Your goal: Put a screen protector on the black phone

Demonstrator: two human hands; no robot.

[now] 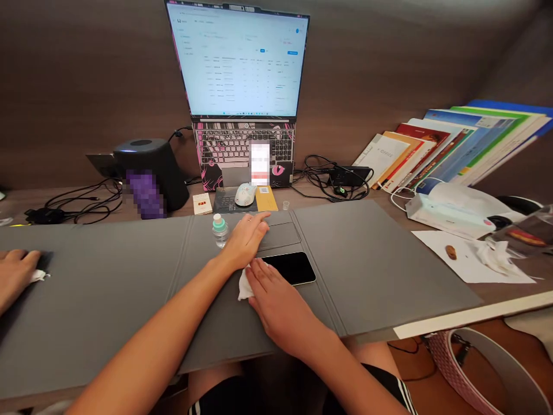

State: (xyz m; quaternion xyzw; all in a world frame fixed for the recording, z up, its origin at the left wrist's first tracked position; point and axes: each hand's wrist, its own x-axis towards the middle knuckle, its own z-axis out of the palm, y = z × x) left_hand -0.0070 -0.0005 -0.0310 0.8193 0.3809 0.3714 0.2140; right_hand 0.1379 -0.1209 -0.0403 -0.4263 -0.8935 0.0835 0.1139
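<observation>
A smartphone point(296, 268) with a dark screen lies face up on the grey desk mat. My right hand point(280, 302) presses a white tissue point(245, 287) under its fingers, over the phone's left end. Farther forward, my left hand point(247, 237) is stretched out above the mat, fingers extended and nothing visibly in it. It lies between the phone and a small clear bottle point(220, 231) with a white and mint-green top, which stands upright. A dark outlined rectangle point(285, 233) on the mat is partly covered by the left hand.
Behind the mat point(380, 265) stand an open laptop point(242, 63), a white mouse point(245, 195) and a black speaker point(151, 170). Cables and leaning books point(466, 138) line the back. Crumpled tissue point(496, 256) lies on white paper at right. Another person's hand point(15, 276) is at far left.
</observation>
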